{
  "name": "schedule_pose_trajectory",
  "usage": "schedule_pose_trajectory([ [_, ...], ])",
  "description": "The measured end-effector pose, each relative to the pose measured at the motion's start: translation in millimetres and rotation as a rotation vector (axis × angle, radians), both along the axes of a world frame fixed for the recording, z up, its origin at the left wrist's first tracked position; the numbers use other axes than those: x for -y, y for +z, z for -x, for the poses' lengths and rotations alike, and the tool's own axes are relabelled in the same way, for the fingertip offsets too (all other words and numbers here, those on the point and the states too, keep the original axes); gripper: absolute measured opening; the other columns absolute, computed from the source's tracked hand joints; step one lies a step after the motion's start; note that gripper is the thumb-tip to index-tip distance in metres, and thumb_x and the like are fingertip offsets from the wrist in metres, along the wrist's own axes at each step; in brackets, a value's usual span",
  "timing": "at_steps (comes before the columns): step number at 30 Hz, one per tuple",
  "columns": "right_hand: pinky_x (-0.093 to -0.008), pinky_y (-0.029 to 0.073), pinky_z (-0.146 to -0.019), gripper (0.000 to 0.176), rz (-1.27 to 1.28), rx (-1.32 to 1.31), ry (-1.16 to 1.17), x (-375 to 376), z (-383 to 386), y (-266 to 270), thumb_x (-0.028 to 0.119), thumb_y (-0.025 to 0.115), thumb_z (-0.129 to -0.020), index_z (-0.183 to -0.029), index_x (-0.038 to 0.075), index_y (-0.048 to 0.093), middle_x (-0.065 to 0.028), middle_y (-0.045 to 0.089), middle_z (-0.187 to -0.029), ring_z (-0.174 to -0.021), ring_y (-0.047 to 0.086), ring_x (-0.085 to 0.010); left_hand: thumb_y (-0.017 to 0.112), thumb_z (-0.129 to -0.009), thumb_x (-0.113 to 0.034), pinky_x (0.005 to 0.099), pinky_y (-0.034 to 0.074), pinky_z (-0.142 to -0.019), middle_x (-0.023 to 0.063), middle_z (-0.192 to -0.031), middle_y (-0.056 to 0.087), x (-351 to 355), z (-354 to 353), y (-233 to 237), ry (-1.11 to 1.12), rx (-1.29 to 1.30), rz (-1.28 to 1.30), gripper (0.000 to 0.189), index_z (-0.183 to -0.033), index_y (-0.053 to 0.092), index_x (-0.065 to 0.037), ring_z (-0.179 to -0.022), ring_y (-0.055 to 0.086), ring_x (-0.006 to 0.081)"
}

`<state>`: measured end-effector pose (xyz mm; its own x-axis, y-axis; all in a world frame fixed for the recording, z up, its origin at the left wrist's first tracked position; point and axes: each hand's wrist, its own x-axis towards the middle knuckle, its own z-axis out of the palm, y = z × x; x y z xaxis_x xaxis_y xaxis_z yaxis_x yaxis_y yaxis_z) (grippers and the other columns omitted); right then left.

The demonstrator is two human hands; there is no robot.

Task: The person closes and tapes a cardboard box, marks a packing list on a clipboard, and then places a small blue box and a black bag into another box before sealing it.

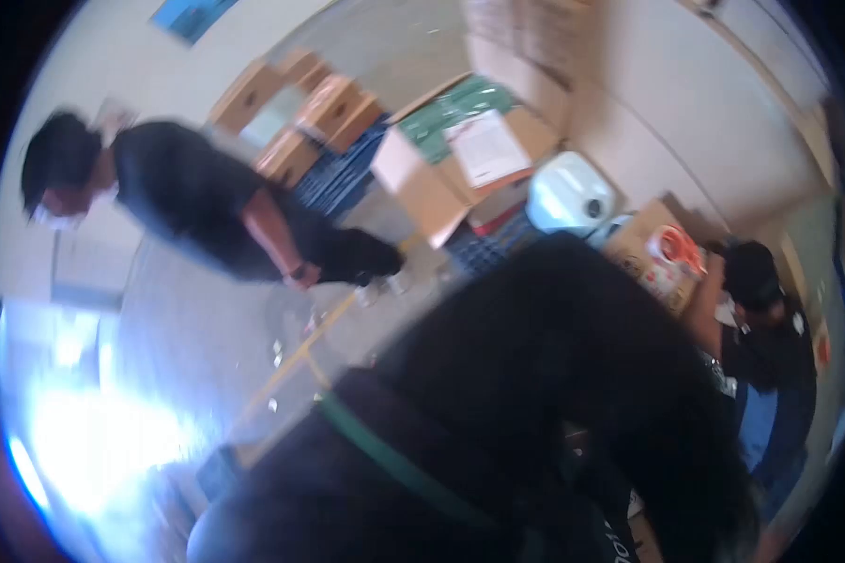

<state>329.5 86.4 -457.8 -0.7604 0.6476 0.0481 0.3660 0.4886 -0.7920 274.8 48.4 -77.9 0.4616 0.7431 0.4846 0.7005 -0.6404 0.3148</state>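
Neither my left hand nor my right hand can be made out. A large dark-clothed form point(535, 375), blurred by motion, fills the lower middle and hides what lies behind it. A green band point(394, 460) crosses it at a slant. Its bent sleeve runs down to the lower right, where a small smeared patch shows at the frame's edge. Whose arm this is, I cannot tell. Just beyond it lie a carton with orange tape rolls point(671, 249) on top and a pale blue plastic container point(570, 194).
An open carton point(422, 178) holds green wrapped goods and a white sheet point(486, 147). Brown boxes point(329, 108) sit on a blue pallet point(343, 174). One person point(197, 197) stands at left; another person point(770, 347) bends at right. Tall cartons point(667, 113) stand behind.
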Motion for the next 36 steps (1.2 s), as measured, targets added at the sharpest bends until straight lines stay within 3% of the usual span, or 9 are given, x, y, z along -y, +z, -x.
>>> schedule_pose_trajectory([
  [12,-0.0503,0.052,-0.091,0.04,0.069,-0.169,0.181,37.2,79.7,-14.0,0.023,0.067,-0.088,-0.118,-0.002,0.056,-0.0228,0.064,-0.109,-0.108,0.063,-0.0382,0.066,-0.09,-0.023,0.0444,0.054,-0.09,0.0151,-0.103,0.068,-26.5,16.3,-9.4,-0.194,-0.048,0.34,0.028,-0.111,0.067,-0.004,-0.102,0.068,0.0344],
  [14,-0.0503,0.053,-0.088,0.032,0.201,-0.075,0.2,41.5,77.3,-2.0,0.025,0.059,-0.096,-0.118,0.001,0.057,-0.022,0.066,-0.116,-0.107,0.063,-0.0409,0.066,-0.091,-0.023,0.0441,0.054,-0.091,0.0154,-0.105,0.068,-38.8,40.1,-4.3,-0.206,-0.007,0.373,0.028,-0.111,0.067,-0.004,-0.103,0.068,0.0341],
  [17,-0.0551,0.052,-0.079,0.025,0.302,-0.089,0.282,41.2,123.7,-28.9,0.027,0.06,-0.095,-0.105,0.004,0.061,-0.0259,0.068,-0.097,-0.09,0.065,-0.0484,0.066,-0.092,-0.022,0.0436,0.054,-0.092,0.0159,-0.108,0.069,-29.8,42.6,-0.2,-0.226,-0.018,0.326,0.029,-0.112,0.068,-0.003,-0.105,0.068,0.0337],
  [22,-0.0546,0.052,-0.077,0.028,0.115,0.252,0.286,27.8,131.2,24.3,0.033,0.056,-0.1,-0.107,0.007,0.061,-0.0214,0.069,-0.088,-0.083,0.068,-0.0432,0.065,-0.093,-0.022,0.0428,0.054,-0.094,0.0166,-0.112,0.069,-14.6,56.5,-1.6,-0.228,-0.014,0.388,0.029,-0.114,0.07,-0.002,-0.108,0.068,0.033],
  [26,-0.055,0.052,-0.077,0.026,0.019,0.367,0.369,25.1,154.2,-6.3,0.034,0.058,-0.1,-0.103,0.01,0.064,-0.0204,0.068,-0.102,-0.089,0.067,-0.04,0.064,-0.094,-0.022,0.0421,0.054,-0.096,0.0172,-0.116,0.07,10.0,131.0,-24.8,-0.001,-0.025,0.772,0.03,-0.115,0.071,-0.002,-0.111,0.068,0.0324],
  [29,-0.0535,0.054,-0.082,0.023,-0.018,0.386,0.407,5.7,163.5,-39.7,0.031,0.061,-0.097,-0.112,0.015,0.066,-0.0228,0.063,-0.119,-0.097,0.066,-0.0414,0.065,-0.097,-0.027,0.0383,0.057,-0.085,0.0088,-0.11,0.073,40.4,256.9,-175.4,0.214,0.449,0.438,0.039,-0.128,0.062,-0.003,-0.098,0.071,0.0298],
  [30,-0.053,0.054,-0.084,0.024,-0.028,0.391,0.415,-0.9,169.4,-52.6,0.03,0.062,-0.096,-0.115,0.017,0.067,-0.0236,0.061,-0.124,-0.1,0.066,-0.0419,0.067,-0.098,-0.022,0.0346,0.057,-0.085,0.0089,-0.112,0.073,52.0,303.8,-221.1,0.36,0.824,0.634,0.035,-0.128,0.063,-0.005,-0.098,0.072,0.0238],
  [32,-0.0529,0.054,-0.087,0.028,-0.04,0.466,0.45,-12.9,176.8,-76.2,0.029,0.061,-0.095,-0.12,0.018,0.066,-0.0243,0.059,-0.127,-0.105,0.063,-0.0436,0.065,-0.101,-0.027,0.0313,0.055,-0.084,0.01,-0.108,0.072,73.1,386.1,-326.9,0.802,1.158,0.721,0.039,-0.129,0.062,-0.001,-0.095,0.068,0.0173],
  [36,-0.053,0.052,-0.093,0.044,-0.157,0.769,0.451,-31.1,214.6,-86.2,0.031,0.062,-0.093,-0.134,0.016,0.058,-0.0236,0.058,-0.126,-0.112,0.06,-0.046,0.069,-0.095,-0.037,0.0348,0.055,-0.084,0.0158,-0.107,0.073,111.5,543.2,-491.6,1.54,1.134,0.631,0.048,-0.123,0.067,0.002,-0.095,0.07,0.0238],
])
